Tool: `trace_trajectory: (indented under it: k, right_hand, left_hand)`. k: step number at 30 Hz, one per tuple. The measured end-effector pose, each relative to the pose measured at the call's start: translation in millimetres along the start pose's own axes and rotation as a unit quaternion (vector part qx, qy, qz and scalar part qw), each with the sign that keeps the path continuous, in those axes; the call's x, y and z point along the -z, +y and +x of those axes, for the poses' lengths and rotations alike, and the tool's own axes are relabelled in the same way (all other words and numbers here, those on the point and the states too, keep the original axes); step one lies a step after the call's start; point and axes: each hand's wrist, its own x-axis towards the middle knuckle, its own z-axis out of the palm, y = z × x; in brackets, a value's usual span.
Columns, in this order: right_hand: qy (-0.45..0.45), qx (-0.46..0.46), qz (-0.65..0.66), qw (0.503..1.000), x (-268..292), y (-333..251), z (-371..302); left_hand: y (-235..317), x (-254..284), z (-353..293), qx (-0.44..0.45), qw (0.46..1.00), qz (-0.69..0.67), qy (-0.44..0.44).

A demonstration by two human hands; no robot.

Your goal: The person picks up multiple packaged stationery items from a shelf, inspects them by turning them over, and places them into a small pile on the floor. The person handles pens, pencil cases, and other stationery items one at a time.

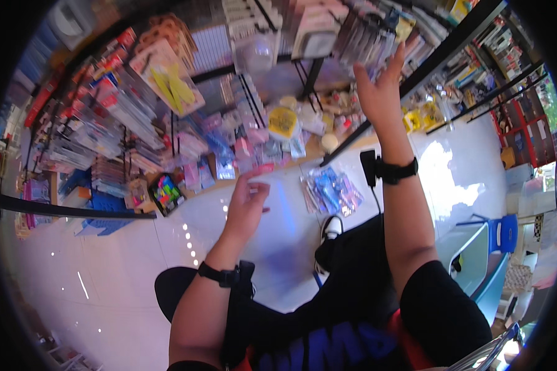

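My right hand (380, 93) is raised at the upper right with its fingers spread and nothing visible in them. Its fingertips are close to a row of thin hanging packs (368, 38); whether they touch is unclear. Lower and to the left, my left hand (247, 207) hovers in front of the bottom shelf, index finger extended and the others loosely bent, apparently holding nothing. A pile of blue and clear plastic packets (332, 190) lies on the floor between my hands, apart from both.
Hanging packs crowd the rack, including a card with a yellow-green item (173, 83). A round yellow-labelled pack (283, 122) sits low on it. A black tray of colourful pieces (166, 193) stands at the shelf's front left. A black post (452, 49) slants beside my right hand. Pale green bins (470, 250) stand right.
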Motion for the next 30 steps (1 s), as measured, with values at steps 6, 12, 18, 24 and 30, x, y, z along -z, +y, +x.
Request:
trace_trajectory:
  k: [6, 12, 18, 24, 30]
  right_hand:
    - [0.037, 0.198, -0.223, 0.954, 5.5, -5.1, -43.9]
    - [-0.062, 0.166, -0.129, 0.976, 13.5, 19.1, -68.9]
    - [-0.584, -0.064, -0.022, 0.809, 2.6, 44.2, -104.2]
    - [-0.755, -0.138, -0.097, 0.633, -31.1, 70.9, -154.8]
    - [-0.803, -0.066, -0.127, 0.579, -78.2, 87.0, -214.0]
  left_hand:
    - [-5.2, 15.0, 1.2, -0.007, 0.997, 0.073, -0.033]
    - [-2.3, 19.6, -0.7, 0.024, 0.994, 0.1, -0.023]
    - [-3.8, 23.0, 3.2, 0.051, 0.991, 0.118, -0.024]
    - [-5.2, 19.3, 11.8, 0.053, 0.982, 0.181, -0.033]
    - [-0.2, 18.1, 15.7, 0.062, 0.974, 0.207, -0.068]
